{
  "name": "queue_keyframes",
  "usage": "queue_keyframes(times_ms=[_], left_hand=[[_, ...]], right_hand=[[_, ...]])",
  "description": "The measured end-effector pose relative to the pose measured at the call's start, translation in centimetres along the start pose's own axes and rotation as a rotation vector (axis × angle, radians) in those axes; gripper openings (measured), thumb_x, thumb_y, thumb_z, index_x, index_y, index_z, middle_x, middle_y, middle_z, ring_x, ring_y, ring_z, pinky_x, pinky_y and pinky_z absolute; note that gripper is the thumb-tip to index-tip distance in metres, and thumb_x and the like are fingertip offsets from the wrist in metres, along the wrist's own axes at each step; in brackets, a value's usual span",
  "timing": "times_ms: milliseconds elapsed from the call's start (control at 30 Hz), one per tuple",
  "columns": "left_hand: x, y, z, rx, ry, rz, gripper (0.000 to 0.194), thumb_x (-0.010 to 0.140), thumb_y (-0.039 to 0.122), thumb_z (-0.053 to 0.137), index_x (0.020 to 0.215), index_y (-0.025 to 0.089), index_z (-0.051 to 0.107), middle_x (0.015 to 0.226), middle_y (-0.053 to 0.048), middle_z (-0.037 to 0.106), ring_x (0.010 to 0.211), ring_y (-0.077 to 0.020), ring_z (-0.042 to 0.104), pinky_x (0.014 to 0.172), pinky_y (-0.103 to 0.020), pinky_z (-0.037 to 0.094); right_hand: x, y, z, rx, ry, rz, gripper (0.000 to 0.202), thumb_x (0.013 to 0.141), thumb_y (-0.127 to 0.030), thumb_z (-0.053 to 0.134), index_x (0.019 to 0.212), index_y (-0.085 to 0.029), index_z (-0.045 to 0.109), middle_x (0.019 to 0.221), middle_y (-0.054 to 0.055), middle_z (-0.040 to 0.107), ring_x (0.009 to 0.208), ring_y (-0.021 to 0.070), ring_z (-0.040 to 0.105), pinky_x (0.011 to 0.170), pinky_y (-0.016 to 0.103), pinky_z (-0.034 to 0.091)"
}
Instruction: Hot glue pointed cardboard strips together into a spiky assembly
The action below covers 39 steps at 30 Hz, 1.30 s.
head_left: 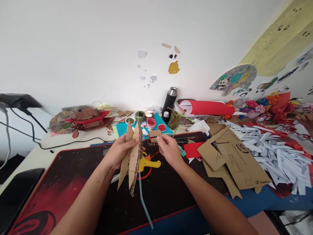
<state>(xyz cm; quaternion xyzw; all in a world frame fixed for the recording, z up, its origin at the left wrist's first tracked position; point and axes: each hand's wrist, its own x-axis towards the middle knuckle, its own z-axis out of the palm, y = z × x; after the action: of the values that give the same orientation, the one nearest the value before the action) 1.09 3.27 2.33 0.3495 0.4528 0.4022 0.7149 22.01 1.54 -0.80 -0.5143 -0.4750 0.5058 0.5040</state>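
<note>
My left hand (pixel 119 151) is closed round a pointed, boat-like cardboard piece (pixel 133 160), made of long leaf-shaped strips standing side by side, with the thumb across them. To its right my right hand (pixel 168 148) pinches a small cardboard strip (pixel 154 138) between thumb and fingers. Beneath and just right of the cardboard piece lies a yellow glue gun (pixel 149 164), with a pale blue glue stick (pixel 144 202) running toward the near edge. Red-handled scissors (pixel 146 176) are partly hidden under the glue gun.
Open paint jars (pixel 151 123) stand behind my hands, with a black thermos (pixel 170 99) and a murky brush jar (pixel 175 120). Cardboard sheets (pixel 234 163) and folded white paper strips (pixel 274 153) lie right. A black phone (pixel 22 199) rests left. Another person's hand (pixel 304 120) shows far right.
</note>
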Motion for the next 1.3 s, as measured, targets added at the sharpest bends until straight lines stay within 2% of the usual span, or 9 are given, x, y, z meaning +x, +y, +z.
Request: queue_keyframes(times_ms=[400, 500, 600, 700, 767, 900, 1033, 1167, 1300], left_hand=[[0.1, 0.1, -0.5, -0.006, -0.006, 0.026, 0.050, 0.070, 0.044, 0.094, 0.099, 0.021, 0.062, 0.074, -0.007, 0.078, 0.059, -0.0241, 0.072, 0.055, -0.033, 0.059], [0.1, 0.1, -0.5, -0.016, 0.013, 0.039, 0.049, 0.069, 0.042, 0.095, 0.100, 0.021, 0.063, 0.074, -0.005, 0.077, 0.063, -0.0244, 0.073, 0.057, -0.033, 0.060], [0.4, -0.1, -0.7, -0.013, 0.041, 0.072, 0.050, 0.070, 0.042, 0.096, 0.105, 0.021, 0.066, 0.080, -0.002, 0.075, 0.067, -0.0226, 0.073, 0.062, -0.033, 0.061], [0.7, -0.4, -1.1, -0.012, 0.049, 0.109, 0.050, 0.073, 0.041, 0.095, 0.110, 0.022, 0.067, 0.090, -0.001, 0.076, 0.074, -0.0222, 0.073, 0.066, -0.033, 0.062], [0.8, -0.5, -1.3, -0.015, 0.046, 0.126, 0.051, 0.074, 0.041, 0.094, 0.113, 0.022, 0.067, 0.095, -0.003, 0.077, 0.077, -0.0230, 0.074, 0.068, -0.033, 0.062], [0.8, -0.3, -1.1, -0.014, 0.041, 0.144, 0.052, 0.073, 0.041, 0.093, 0.114, 0.021, 0.067, 0.099, -0.005, 0.079, 0.080, -0.0252, 0.075, 0.070, -0.034, 0.062], [0.6, -0.1, -0.8, 0.005, 0.063, 0.158, 0.053, 0.072, 0.042, 0.094, 0.111, 0.020, 0.067, 0.094, -0.004, 0.078, 0.077, -0.0244, 0.074, 0.070, -0.035, 0.062], [0.8, 0.0, -1.4, 0.001, 0.096, 0.215, 0.056, 0.071, 0.042, 0.093, 0.115, 0.020, 0.067, 0.094, -0.004, 0.079, 0.078, -0.0246, 0.075, 0.071, -0.034, 0.061], [1.2, 0.4, -2.2, -0.057, 0.195, 0.269, 0.054, 0.067, 0.040, 0.094, 0.110, 0.020, 0.068, 0.092, -0.004, 0.079, 0.077, -0.0246, 0.076, 0.070, -0.033, 0.060]], right_hand=[[0.9, 0.7, -0.5, -0.275, -0.037, -0.092, 0.033, 0.098, -0.047, 0.060, 0.075, -0.025, 0.051, 0.061, -0.006, 0.046, 0.056, 0.0147, 0.041, 0.056, 0.027, 0.032], [1.0, 1.1, -0.8, -0.351, -0.107, -0.104, 0.018, 0.094, -0.040, 0.066, 0.094, -0.023, 0.065, 0.071, -0.005, 0.057, 0.065, 0.0164, 0.052, 0.063, 0.027, 0.039], [0.8, 1.0, -0.9, -0.439, -0.142, -0.117, 0.032, 0.091, -0.037, 0.071, 0.120, -0.024, 0.069, 0.080, -0.004, 0.062, 0.071, 0.0176, 0.057, 0.067, 0.028, 0.042], [0.2, 0.5, -0.9, -0.455, -0.117, -0.115, 0.026, 0.096, -0.047, 0.069, 0.103, -0.022, 0.072, 0.082, -0.001, 0.066, 0.072, 0.0179, 0.058, 0.068, 0.029, 0.042], [-0.2, 0.1, -1.0, -0.467, -0.120, -0.117, 0.037, 0.100, -0.052, 0.063, 0.081, -0.021, 0.069, 0.074, -0.001, 0.064, 0.068, 0.0176, 0.056, 0.066, 0.030, 0.040], [-0.8, -0.3, -1.4, -0.588, -0.134, -0.160, 0.047, 0.105, -0.047, 0.057, 0.067, -0.021, 0.063, 0.065, 0.000, 0.062, 0.064, 0.0177, 0.056, 0.066, 0.031, 0.038], [-1.8, -0.1, -1.6, -0.725, -0.228, -0.201, 0.014, 0.101, -0.033, 0.067, 0.106, -0.023, 0.076, 0.096, 0.003, 0.076, 0.078, 0.0194, 0.066, 0.073, 0.031, 0.045], [-3.3, -0.6, -1.3, -0.946, -0.334, -0.198, 0.041, 0.095, -0.037, 0.080, 0.132, -0.024, 0.070, 0.122, 0.008, 0.073, 0.102, 0.0254, 0.073, 0.084, 0.035, 0.051], [-4.2, -1.1, -0.6, -1.144, -0.425, -0.190, 0.051, 0.094, -0.047, 0.081, 0.138, -0.025, 0.068, 0.131, 0.010, 0.069, 0.112, 0.0315, 0.072, 0.087, 0.039, 0.052]])
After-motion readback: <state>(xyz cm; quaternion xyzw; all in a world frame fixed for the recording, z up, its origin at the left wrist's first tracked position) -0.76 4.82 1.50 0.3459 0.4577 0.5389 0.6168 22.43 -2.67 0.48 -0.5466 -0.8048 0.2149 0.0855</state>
